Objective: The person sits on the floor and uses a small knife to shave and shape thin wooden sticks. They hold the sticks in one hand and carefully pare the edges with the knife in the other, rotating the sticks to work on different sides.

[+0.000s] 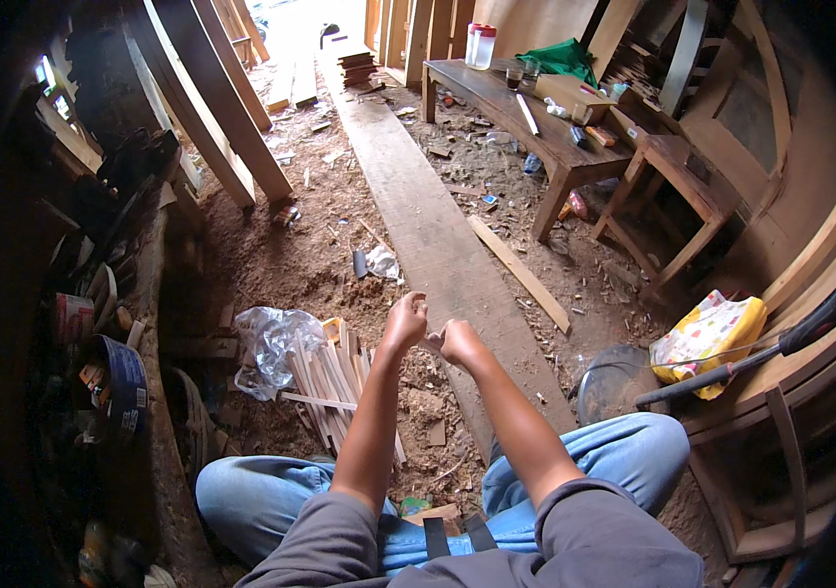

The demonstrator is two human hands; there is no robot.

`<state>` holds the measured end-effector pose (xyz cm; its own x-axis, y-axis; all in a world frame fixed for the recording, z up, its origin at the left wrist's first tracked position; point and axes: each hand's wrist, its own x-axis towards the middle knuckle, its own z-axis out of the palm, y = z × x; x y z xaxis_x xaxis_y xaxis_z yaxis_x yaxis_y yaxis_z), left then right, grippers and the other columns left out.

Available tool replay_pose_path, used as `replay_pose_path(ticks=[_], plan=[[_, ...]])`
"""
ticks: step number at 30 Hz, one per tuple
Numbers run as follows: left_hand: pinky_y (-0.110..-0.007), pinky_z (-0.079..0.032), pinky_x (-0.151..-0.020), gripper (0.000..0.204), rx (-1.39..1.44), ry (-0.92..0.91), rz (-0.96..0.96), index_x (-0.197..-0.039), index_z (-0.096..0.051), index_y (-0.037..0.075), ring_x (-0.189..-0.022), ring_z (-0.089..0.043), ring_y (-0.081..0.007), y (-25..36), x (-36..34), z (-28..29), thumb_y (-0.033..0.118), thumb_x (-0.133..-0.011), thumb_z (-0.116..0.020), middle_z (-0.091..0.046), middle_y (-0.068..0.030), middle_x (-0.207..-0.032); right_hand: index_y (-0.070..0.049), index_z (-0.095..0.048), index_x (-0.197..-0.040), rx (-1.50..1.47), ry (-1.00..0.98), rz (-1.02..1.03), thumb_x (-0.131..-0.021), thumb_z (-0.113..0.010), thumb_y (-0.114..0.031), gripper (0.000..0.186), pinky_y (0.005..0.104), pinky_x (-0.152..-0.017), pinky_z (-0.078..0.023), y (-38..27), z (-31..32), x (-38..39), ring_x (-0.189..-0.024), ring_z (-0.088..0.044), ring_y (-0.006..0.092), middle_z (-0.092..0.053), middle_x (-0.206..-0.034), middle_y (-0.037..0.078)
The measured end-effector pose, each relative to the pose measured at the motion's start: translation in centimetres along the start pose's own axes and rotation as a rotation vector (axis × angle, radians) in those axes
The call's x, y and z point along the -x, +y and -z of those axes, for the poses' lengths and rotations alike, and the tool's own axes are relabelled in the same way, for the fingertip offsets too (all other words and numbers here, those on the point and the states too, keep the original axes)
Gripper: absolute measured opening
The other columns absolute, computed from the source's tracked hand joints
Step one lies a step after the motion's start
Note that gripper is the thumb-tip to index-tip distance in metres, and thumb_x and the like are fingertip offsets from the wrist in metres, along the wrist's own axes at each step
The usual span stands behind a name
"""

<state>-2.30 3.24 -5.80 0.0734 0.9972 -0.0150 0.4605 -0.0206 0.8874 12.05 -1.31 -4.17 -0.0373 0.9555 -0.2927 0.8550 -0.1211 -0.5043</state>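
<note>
Both my arms reach forward over a long, wide wooden plank that runs away from me along the floor. My left hand is closed, with its fingers curled, above the plank's left edge. Just right of it and slightly nearer, my right hand is closed too. Something small seems to be pinched between the two hands, but its kind is too hidden to tell. Left of my left forearm lies a pile of thin wooden strips, beside a crumpled see-through plastic bag.
A low wooden table with cups, bottles and a green cloth stands at far right. A stool-like frame is nearer. A yellow patterned bag lies right. Tall boards lean at left. Sawdust and scraps cover the floor.
</note>
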Motion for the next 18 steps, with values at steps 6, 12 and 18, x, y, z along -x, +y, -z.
replay_pose_path(ticks=[6, 12, 18], plan=[[-0.042, -0.051, -0.094, 0.034, -0.149, 0.121, -0.055, -0.116, -0.068, 0.0, -0.106, -0.066, -0.037, 2.2, 1.1, 0.2, 0.025, -0.094, -0.064, -0.067, -0.0245, -0.117, -0.006, -0.077, -0.092, -0.009, 0.037, 0.032, -0.074, -0.065, 0.003, 0.024, 0.0455, -0.081, -0.055, 1.8, -3.6, 0.7, -0.092, -0.071, 0.0376, -0.069, -0.092, 0.028], [-0.044, -0.047, -0.099, 0.049, -0.214, 0.148, 0.022, -0.117, -0.067, 0.001, -0.115, -0.061, -0.0378, 3.8, 2.3, 0.3, 0.043, -0.094, -0.062, -0.065, -0.0243, -0.121, -0.004, -0.074, -0.084, -0.016, 0.17, 0.12, -0.078, -0.067, -0.008, 0.01, 0.0488, -0.079, -0.055, 1.6, -4.5, -0.9, -0.089, -0.07, 0.0389, -0.07, -0.091, 0.026], [-0.046, -0.047, -0.101, 0.056, -0.251, 0.11, -0.017, -0.117, -0.066, -0.001, -0.117, -0.058, -0.0401, 5.5, 3.3, -0.3, 0.048, -0.092, -0.063, -0.058, -0.0255, -0.128, 0.002, -0.068, -0.107, 0.004, 0.074, -0.02, -0.084, -0.066, -0.019, 0.031, 0.0505, -0.089, -0.053, 4.3, -7.0, -0.5, -0.1, -0.067, 0.0435, -0.068, -0.106, 0.029]])
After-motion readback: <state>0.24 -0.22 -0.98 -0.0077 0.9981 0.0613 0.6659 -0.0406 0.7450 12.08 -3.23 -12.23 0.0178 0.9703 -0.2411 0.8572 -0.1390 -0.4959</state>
